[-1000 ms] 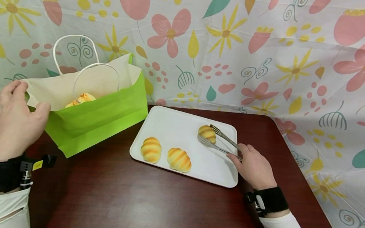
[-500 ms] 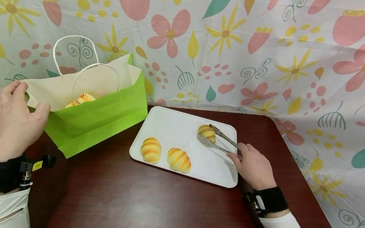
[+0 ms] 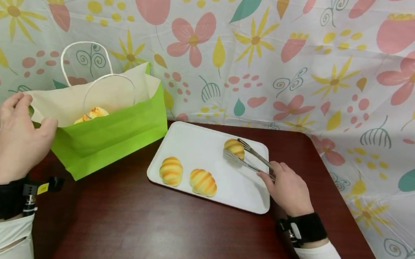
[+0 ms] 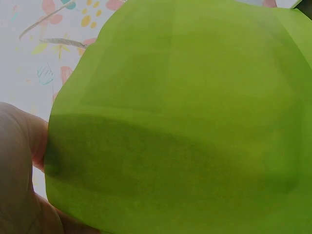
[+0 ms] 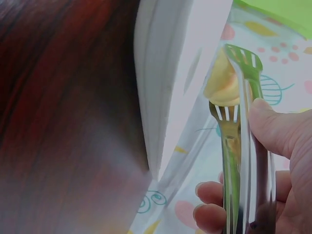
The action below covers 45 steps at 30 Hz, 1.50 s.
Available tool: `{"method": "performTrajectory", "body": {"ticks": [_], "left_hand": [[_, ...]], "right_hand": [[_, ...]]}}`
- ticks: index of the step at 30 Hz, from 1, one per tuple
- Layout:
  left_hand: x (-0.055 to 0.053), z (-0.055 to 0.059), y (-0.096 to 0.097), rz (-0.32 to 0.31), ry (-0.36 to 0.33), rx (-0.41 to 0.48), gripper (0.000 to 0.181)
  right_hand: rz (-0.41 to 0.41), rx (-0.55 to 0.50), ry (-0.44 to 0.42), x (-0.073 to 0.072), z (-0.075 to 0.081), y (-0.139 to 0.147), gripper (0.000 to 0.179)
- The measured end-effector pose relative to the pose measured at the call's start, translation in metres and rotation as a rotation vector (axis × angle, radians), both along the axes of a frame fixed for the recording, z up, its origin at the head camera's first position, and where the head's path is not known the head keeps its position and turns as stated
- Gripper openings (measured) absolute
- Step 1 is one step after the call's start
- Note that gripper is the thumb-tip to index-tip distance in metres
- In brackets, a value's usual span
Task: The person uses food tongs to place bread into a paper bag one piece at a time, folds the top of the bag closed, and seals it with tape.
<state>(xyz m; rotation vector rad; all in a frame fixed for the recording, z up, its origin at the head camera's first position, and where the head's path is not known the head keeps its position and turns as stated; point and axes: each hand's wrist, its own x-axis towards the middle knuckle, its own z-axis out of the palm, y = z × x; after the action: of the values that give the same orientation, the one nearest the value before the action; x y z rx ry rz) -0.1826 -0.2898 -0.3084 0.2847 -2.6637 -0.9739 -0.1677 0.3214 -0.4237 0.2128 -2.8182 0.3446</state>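
At the left, my left hand [image 3: 22, 141] holds the side rim of a green paper bag [image 3: 116, 137] with white handles; its green wall fills most of the left wrist view. A yellow-orange bread piece [image 3: 96, 113] shows inside the bag's mouth. My right hand [image 3: 291, 189] grips metal tongs [image 3: 256, 154] over the white tray [image 3: 206, 146]. The tongs' slotted tips lie on either side of a striped bread roll [image 3: 233, 147], seen between them in the right wrist view too. Two more striped rolls, one left [image 3: 171, 171] and one beside it [image 3: 203, 182], lie near the tray's front edge.
The tray stands on a dark red-brown table [image 3: 153, 228], just right of the bag. A flower-printed cloth [image 3: 257, 80] hangs behind the table and along its right side.
The tongs' tips and the roll between them have shifted slightly towards the back of the tray. My left hand and the bag keep their place.
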Motion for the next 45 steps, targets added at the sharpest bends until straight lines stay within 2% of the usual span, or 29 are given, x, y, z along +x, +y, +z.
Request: {"method": "performTrajectory", "body": {"ticks": [12, 18, 45], "left_hand": [[0.000, 0.001, 0.000, -0.014, -0.002, 0.004, 0.082], [0.000, 0.000, -0.001, -0.020, 0.001, 0.004, 0.082], [0.002, 0.000, -0.002, -0.032, 0.016, 0.010, 0.082]], "right_hand": [[0.027, -0.011, 0.076, 0.001, 0.006, -0.003, 0.052], [0.060, 0.002, 0.135, -0.002, 0.014, -0.008, 0.053], [0.140, 0.033, 0.276, -0.021, 0.080, -0.034, 0.046]]}}
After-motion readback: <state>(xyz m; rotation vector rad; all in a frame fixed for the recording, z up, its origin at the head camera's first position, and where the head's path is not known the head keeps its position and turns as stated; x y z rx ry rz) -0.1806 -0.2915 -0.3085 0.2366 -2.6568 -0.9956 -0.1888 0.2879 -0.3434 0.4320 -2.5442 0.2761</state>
